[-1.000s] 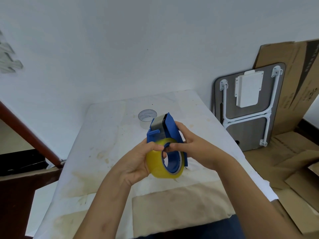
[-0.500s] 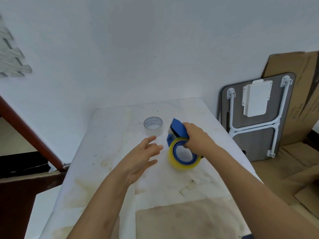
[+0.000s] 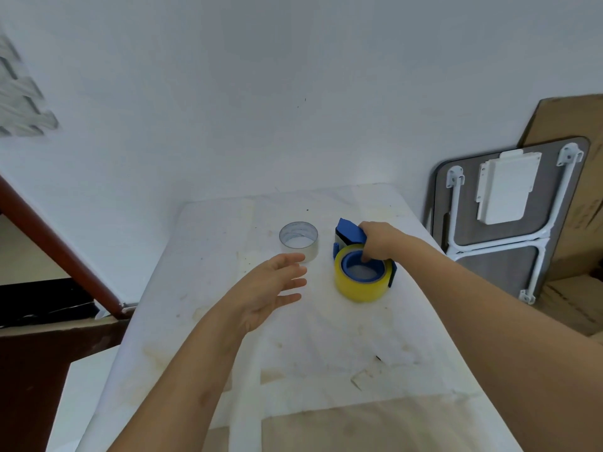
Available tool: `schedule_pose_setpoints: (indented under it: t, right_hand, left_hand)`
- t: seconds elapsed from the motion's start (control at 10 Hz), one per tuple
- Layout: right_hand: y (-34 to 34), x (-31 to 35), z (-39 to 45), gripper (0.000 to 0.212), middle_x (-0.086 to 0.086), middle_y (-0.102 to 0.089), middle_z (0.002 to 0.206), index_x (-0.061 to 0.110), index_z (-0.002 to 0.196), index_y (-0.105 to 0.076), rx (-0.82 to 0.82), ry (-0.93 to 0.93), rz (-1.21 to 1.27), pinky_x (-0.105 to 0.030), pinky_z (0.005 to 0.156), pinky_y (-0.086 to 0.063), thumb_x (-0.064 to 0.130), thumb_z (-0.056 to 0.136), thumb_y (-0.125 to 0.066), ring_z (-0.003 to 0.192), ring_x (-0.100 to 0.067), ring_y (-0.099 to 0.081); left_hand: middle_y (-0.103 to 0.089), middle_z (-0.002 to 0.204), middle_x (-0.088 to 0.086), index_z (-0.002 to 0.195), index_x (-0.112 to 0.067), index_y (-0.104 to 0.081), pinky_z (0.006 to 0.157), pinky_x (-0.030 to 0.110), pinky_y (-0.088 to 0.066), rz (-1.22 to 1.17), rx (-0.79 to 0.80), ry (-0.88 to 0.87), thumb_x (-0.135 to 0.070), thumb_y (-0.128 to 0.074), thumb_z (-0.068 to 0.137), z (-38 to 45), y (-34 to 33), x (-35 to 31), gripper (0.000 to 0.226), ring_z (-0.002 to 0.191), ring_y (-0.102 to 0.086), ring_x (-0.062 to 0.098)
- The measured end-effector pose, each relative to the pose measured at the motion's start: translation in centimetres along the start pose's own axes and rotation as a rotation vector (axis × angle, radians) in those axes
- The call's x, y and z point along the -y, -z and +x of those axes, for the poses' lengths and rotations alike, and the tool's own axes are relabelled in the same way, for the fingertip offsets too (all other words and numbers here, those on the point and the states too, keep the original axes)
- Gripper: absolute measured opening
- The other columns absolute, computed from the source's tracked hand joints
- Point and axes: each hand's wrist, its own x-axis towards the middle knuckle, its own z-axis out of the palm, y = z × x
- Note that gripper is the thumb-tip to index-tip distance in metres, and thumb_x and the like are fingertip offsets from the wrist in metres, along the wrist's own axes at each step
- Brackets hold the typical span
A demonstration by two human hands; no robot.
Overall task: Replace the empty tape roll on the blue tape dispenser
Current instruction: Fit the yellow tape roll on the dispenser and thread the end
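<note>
The blue tape dispenser (image 3: 349, 234) lies on its side on the white table (image 3: 326, 337), with a full yellow tape roll (image 3: 359, 290) seated on its hub. My right hand (image 3: 380, 239) rests on it from the right, fingers curled over the blue body and into the hub. An empty clear tape core (image 3: 299, 242) stands upright on the table just left of the dispenser. My left hand (image 3: 272, 288) hovers open and empty above the table, its fingertips just below the core and not touching it.
The table top is stained and backs onto a white wall. A folded grey table with white legs (image 3: 509, 220) and brown cardboard (image 3: 574, 177) lean against the wall to the right. A dark red rail (image 3: 55, 246) slants at the left.
The dispenser with the yellow roll was lowered from mid-air and now lies on the table. My left hand let go and opened; my right hand stayed on the dispenser.
</note>
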Motion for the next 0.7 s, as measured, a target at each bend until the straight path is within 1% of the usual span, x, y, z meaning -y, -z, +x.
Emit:
schedule_pose_setpoints:
  t: [0.1, 0.2, 0.3, 0.4, 0.5, 0.6, 0.7]
  right_hand:
    - [-0.2, 0.1, 0.3, 0.055, -0.015, -0.055, 0.128, 0.010, 0.132, -0.043, 0.013, -0.002, -0.015, -0.033, 0.076, -0.045, 0.017, 0.084, -0.069, 0.100, -0.029, -0.054]
    - [-0.5, -0.1, 0.5, 0.062, -0.016, -0.052, 0.133, 0.010, 0.138, -0.037, 0.002, 0.002, -0.025, -0.035, 0.080, -0.047, 0.018, 0.085, -0.068, 0.113, -0.033, -0.055]
    - [-0.4, -0.2, -0.1, 0.088, -0.016, -0.035, 0.147, 0.015, 0.153, -0.018, -0.006, -0.006, -0.022, -0.040, 0.091, -0.048, 0.019, 0.084, -0.072, 0.126, -0.037, -0.048]
    - [0.2, -0.2, -1.2, 0.101, -0.014, -0.020, 0.157, 0.021, 0.156, -0.005, -0.012, 0.005, 0.073, -0.042, 0.097, -0.048, 0.016, 0.082, -0.074, 0.131, -0.038, -0.044]
    - [0.8, 0.1, -2.6, 0.098, -0.011, -0.015, 0.160, 0.021, 0.156, -0.010, -0.073, 0.036, 0.140, -0.040, 0.099, -0.048, 0.020, 0.082, -0.074, 0.130, -0.037, -0.046]
    - [1.1, 0.5, -3.8, 0.089, -0.010, -0.016, 0.160, 0.020, 0.154, -0.017, -0.128, 0.050, 0.164, -0.045, 0.104, -0.045, 0.027, 0.084, -0.071, 0.133, -0.039, -0.042]
    - [1.9, 1.0, -5.6, 0.078, -0.009, -0.017, 0.159, 0.018, 0.152, -0.023, -0.195, 0.092, 0.156, -0.043, 0.105, -0.043, 0.027, 0.087, -0.065, 0.129, -0.037, -0.045]
  left_hand:
    - [-0.062, 0.123, 0.003, 0.128, -0.017, -0.064, 0.105, 0.044, -0.052, 0.012, -0.010, 0.008, -0.014, -0.061, 0.098, 0.2, 0.1, -0.2, 0.031, 0.121, -0.063, 0.024]
    - [-0.063, 0.125, 0.003, 0.128, -0.017, -0.064, 0.104, 0.044, -0.052, 0.019, -0.009, 0.011, -0.014, -0.060, 0.098, 0.2, 0.0, -0.3, 0.030, 0.119, -0.063, 0.024]
    - [-0.062, 0.125, 0.002, 0.128, -0.017, -0.063, 0.105, 0.044, -0.052, 0.035, -0.005, 0.001, -0.014, -0.060, 0.098, -0.2, -0.1, -0.4, 0.030, 0.119, -0.063, 0.024]
    - [-0.062, 0.121, 0.000, 0.128, -0.018, -0.063, 0.103, 0.042, -0.053, 0.090, -0.007, -0.014, -0.015, -0.058, 0.099, -0.7, -0.3, -0.6, 0.029, 0.119, -0.062, 0.023]
    - [-0.061, 0.124, 0.000, 0.129, -0.019, -0.061, 0.100, 0.037, -0.054, 0.176, -0.013, -0.046, -0.015, -0.056, 0.099, -1.5, -0.5, -1.1, 0.030, 0.117, -0.062, 0.021]
    - [-0.056, 0.137, 0.003, 0.135, -0.020, -0.057, 0.100, 0.035, -0.053, 0.282, -0.009, -0.085, -0.018, -0.056, 0.099, -2.3, -1.0, -1.8, 0.037, 0.118, -0.061, 0.019]
    - [-0.052, 0.141, 0.000, 0.134, -0.022, -0.057, 0.102, 0.036, -0.051, 0.383, -0.023, -0.158, -0.020, -0.057, 0.098, -3.5, -1.5, -2.7, 0.036, 0.118, -0.059, 0.019]
